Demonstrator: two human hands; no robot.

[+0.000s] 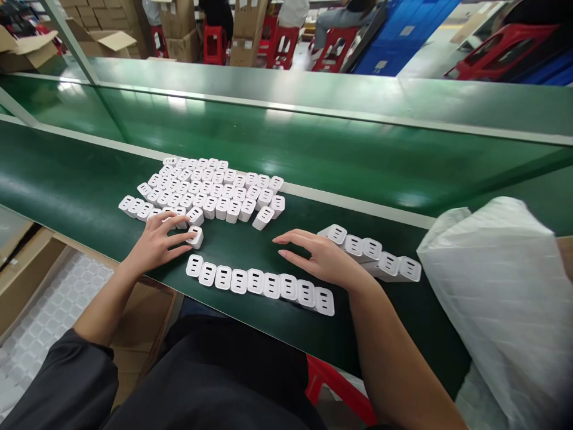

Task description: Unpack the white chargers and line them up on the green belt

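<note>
My left hand point(157, 243) has its thumb and index finger closed on a white USB charger point(196, 239) at the front of a large block of similar chargers point(206, 190). Its other fingers reach over the front-left of that block. My right hand point(316, 255) is held over the belt with thumb and fingers apart, nothing between them. Just beyond it, a short slanting row of chargers point(371, 249) is partly hidden by the hand and wrist. Nearer my body runs a row of several chargers point(255, 280), their slotted faces up.
The chargers stand on a green conveyor belt point(71, 173) with a pale rail behind. At the right bulges a white plastic bag point(501, 298). Cardboard and a clear blister tray point(58, 304) lie below at left. Red stools point(283, 46) and seated people are beyond the line.
</note>
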